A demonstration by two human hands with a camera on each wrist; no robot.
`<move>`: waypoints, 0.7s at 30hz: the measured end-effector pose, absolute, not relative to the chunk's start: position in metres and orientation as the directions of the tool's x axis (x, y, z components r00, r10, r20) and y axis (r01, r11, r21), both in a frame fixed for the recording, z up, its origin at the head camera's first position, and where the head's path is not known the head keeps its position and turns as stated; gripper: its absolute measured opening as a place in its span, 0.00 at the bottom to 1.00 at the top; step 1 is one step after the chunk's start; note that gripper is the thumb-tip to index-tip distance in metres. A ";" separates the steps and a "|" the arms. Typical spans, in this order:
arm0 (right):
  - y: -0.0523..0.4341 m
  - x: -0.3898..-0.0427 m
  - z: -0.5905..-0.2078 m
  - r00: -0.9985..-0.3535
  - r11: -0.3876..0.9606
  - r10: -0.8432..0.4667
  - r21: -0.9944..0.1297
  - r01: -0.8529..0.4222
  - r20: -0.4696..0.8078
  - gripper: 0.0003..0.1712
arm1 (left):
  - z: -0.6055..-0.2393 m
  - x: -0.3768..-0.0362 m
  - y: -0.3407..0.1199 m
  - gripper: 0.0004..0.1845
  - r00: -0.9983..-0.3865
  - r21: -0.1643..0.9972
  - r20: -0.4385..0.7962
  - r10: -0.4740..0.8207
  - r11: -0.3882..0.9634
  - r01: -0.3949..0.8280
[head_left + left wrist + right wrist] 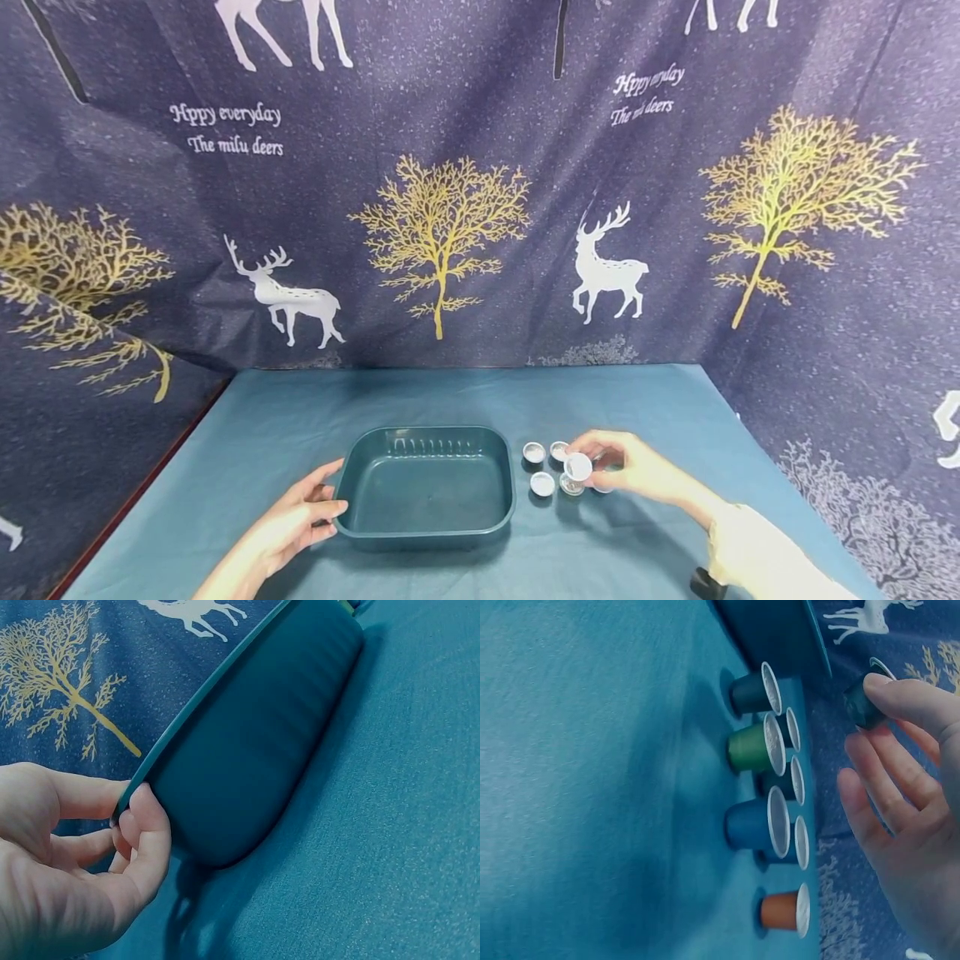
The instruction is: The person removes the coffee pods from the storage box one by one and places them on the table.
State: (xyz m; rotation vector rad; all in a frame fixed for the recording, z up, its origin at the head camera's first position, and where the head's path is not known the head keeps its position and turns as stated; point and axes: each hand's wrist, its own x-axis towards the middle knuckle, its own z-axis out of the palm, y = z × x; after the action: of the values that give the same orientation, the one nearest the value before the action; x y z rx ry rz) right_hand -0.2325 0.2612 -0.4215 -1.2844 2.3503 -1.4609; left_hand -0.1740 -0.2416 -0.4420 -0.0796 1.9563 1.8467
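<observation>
A dark green tray [427,432] stands on the teal tablecloth at the middle. My left hand [330,500] holds its near left corner; in the left wrist view the left hand [127,814] has its thumb on the tray's wall [255,750] and fingers curled at the rim. Right of the tray stand several small capsules [542,483] with silvery foil tops. My right hand [600,462] pinches one dark capsule [577,467] just above them. In the right wrist view the held capsule [859,709] sits in the fingertips of the right hand [870,724], above green [750,746], blue [754,823] and orange [780,910] capsules.
A dark blue curtain [450,225] with deer and gold trees closes in the back and both sides. The tablecloth [637,400] lies bare behind and to the right of the capsules. The table's left edge [142,492] runs diagonally beside my left arm.
</observation>
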 end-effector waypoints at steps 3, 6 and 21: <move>0.268 -0.231 -0.426 -0.644 0.172 -0.674 -0.772 -0.613 0.361 0.20 | -0.442 -0.175 -0.242 0.45 -0.899 0.935 -0.353 0.259 0.106 -0.337; 0.275 -0.230 -0.430 -0.661 0.184 -0.647 -0.764 -0.618 0.379 0.20 | -0.443 -0.175 -0.242 0.45 -0.898 0.936 -0.352 0.262 0.104 -0.337; 0.315 -0.222 -0.451 -0.847 0.401 -0.414 -0.768 -0.499 0.334 0.22 | -0.443 -0.176 -0.243 0.47 -0.894 0.936 -0.352 0.277 0.091 -0.340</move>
State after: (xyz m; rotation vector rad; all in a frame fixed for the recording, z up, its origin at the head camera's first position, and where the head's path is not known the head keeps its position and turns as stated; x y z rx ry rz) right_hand -0.2220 0.3150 -0.4513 -0.8837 2.7036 -1.5333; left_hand -0.1757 -0.2428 -0.4427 -0.0614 1.9335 1.8543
